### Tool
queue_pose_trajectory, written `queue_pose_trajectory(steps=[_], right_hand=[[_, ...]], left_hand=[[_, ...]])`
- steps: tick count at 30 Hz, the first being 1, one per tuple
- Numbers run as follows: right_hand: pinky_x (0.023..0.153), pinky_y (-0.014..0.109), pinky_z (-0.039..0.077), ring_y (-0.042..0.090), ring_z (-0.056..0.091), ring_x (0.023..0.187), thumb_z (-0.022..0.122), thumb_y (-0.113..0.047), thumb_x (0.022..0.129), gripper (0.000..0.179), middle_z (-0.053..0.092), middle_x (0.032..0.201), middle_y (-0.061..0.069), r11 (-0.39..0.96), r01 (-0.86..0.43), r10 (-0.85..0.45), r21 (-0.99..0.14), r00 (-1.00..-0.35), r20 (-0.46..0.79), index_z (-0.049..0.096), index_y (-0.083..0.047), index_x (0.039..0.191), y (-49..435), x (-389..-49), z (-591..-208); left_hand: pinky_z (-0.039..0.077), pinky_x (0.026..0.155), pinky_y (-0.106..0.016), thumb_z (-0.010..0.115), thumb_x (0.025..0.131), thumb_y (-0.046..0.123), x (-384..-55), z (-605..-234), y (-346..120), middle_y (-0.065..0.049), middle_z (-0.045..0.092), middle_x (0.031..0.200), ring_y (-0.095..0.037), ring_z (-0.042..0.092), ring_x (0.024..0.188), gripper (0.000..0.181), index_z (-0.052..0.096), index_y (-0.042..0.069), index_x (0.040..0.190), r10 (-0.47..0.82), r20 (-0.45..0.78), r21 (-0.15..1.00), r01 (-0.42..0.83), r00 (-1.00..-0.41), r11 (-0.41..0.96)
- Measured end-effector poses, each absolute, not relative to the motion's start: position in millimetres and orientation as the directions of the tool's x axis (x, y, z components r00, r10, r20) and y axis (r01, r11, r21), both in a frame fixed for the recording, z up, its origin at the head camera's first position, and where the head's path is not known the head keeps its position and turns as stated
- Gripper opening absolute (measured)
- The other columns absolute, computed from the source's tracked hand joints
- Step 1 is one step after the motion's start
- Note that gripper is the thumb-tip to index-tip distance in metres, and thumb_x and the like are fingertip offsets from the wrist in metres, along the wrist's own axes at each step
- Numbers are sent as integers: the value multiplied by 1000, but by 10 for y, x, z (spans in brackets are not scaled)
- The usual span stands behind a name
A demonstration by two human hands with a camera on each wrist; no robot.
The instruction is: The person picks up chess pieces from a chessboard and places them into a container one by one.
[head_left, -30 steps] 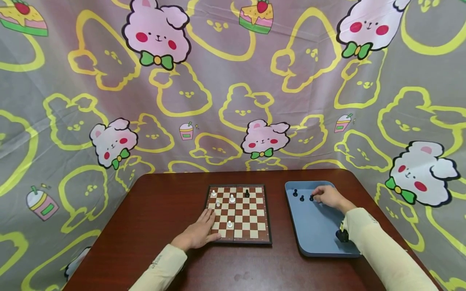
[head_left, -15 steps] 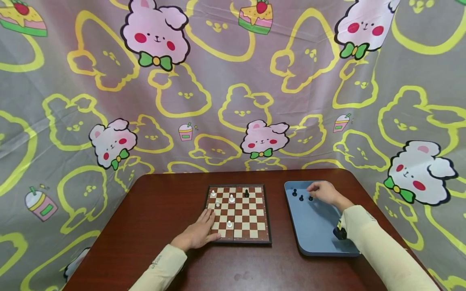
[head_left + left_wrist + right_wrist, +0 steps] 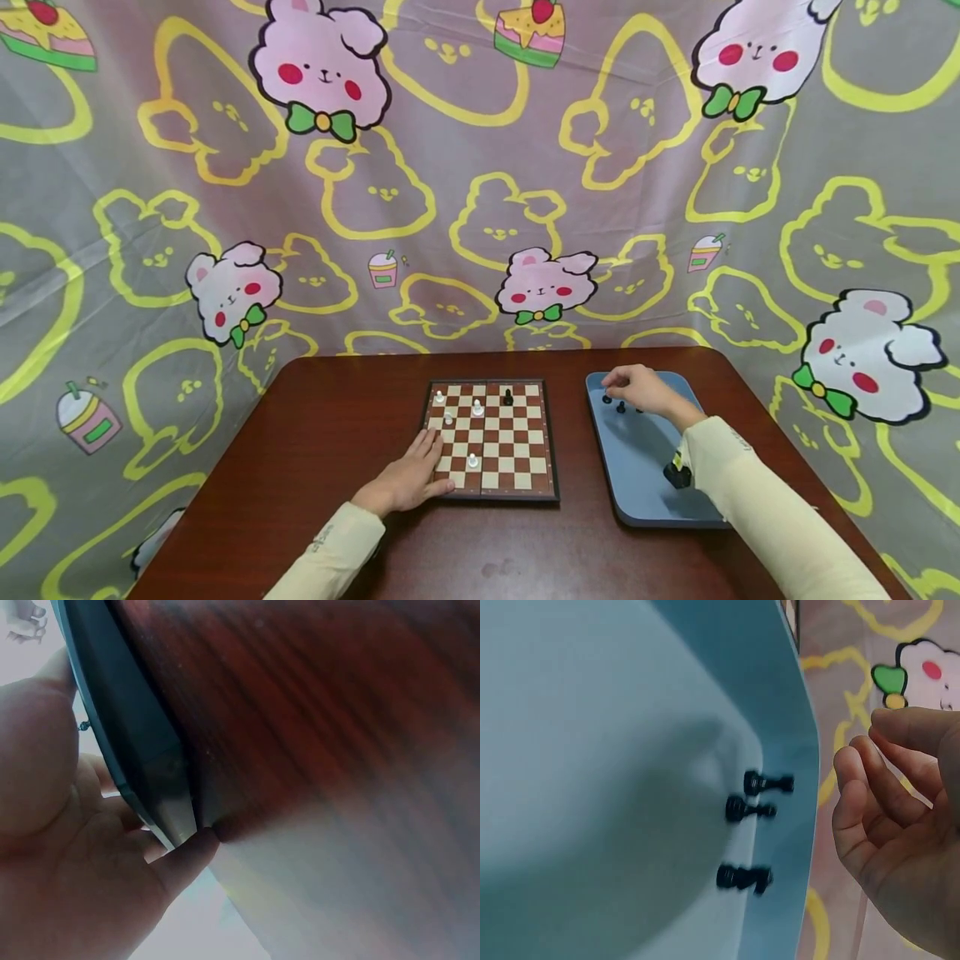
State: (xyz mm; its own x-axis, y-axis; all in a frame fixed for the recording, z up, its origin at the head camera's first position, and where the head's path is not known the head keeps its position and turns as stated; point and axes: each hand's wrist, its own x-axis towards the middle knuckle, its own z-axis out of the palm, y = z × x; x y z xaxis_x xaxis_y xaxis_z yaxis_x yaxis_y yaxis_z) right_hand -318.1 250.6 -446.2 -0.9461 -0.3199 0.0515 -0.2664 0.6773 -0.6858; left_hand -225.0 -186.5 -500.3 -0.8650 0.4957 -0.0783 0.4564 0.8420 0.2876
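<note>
My left hand (image 3: 405,477) rests at the near left corner of the chessboard (image 3: 525,433), its fingers fairly straight along the edge. The left wrist view shows the hand (image 3: 97,825) against the dark side of the board (image 3: 142,735). Over the far left part of the blue tray (image 3: 637,467) is my right hand (image 3: 645,390), fingertips close to a black chess piece (image 3: 607,399). In the right wrist view, three black pieces stand in the tray, one shaped like a knight (image 3: 742,877); the right hand (image 3: 900,802) has loosely bent fingers and holds nothing.
Several white pieces, among them a white pawn-like piece (image 3: 472,461), and one black piece (image 3: 508,397) stand on the board. Wooden table (image 3: 337,417) surface lies left of the board and between board and tray. A patterned curtain (image 3: 450,208) hangs behind the table.
My right hand has moved left across the tray, from the rightmost black piece to the leftmost one, and the black pieces stay in place. My left hand has not moved.
</note>
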Motion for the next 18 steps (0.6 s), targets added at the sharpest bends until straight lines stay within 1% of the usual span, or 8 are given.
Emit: queue_pose_trajectory(steps=[3, 8, 12, 15, 18], right_hand=[[63, 34, 48, 29, 61, 84, 62, -11, 91, 19, 65, 93, 7, 678, -254, -316, -690, -948, 38, 66, 0, 106, 2403, -3182, -4457], [60, 33, 48, 24, 60, 77, 62, -10, 91, 15, 65, 92, 5, 674, -285, -340, -682, -939, 56, 67, -2, 103, 2231, -3212, -4451], [64, 34, 49, 19, 60, 78, 65, -10, 89, 13, 65, 91, 3, 655, -300, -352, -693, -933, 70, 68, -4, 100, 2100, -3223, -4438], [68, 35, 49, 17, 59, 79, 65, -11, 89, 14, 64, 91, 2, 653, -306, -365, -693, -929, 66, 68, -4, 100, 2014, -3244, -4435], [68, 35, 48, 17, 58, 78, 65, -12, 89, 15, 63, 90, 2, 652, -302, -371, -695, -927, 54, 68, -4, 101, 1932, -3264, -4431]], left_hand=[[37, 100, -47, 52, 92, 52, -2246, -5007, -1858, -25, 12, 153, -36, 8, 142, 84, 26, -8, 145, 496, -78, 290, 456, -865, 841], [37, 100, -47, 52, 92, 52, -2242, -4995, -1855, -25, 12, 153, -36, 8, 142, 84, 26, -8, 145, 497, -77, 293, 457, -864, 840], [37, 100, -46, 52, 92, 52, -2245, -4989, -1851, -25, 12, 153, -36, 8, 142, 84, 26, -8, 145, 496, -75, 289, 457, -865, 841], [37, 100, -46, 52, 92, 52, -2249, -4987, -1849, -25, 12, 153, -36, 8, 142, 84, 26, -7, 146, 496, -75, 286, 458, -865, 842], [36, 100, -47, 52, 92, 51, -2251, -4979, -1847, -25, 12, 153, -36, 8, 142, 84, 25, -7, 146, 496, -75, 290, 457, -865, 841]])
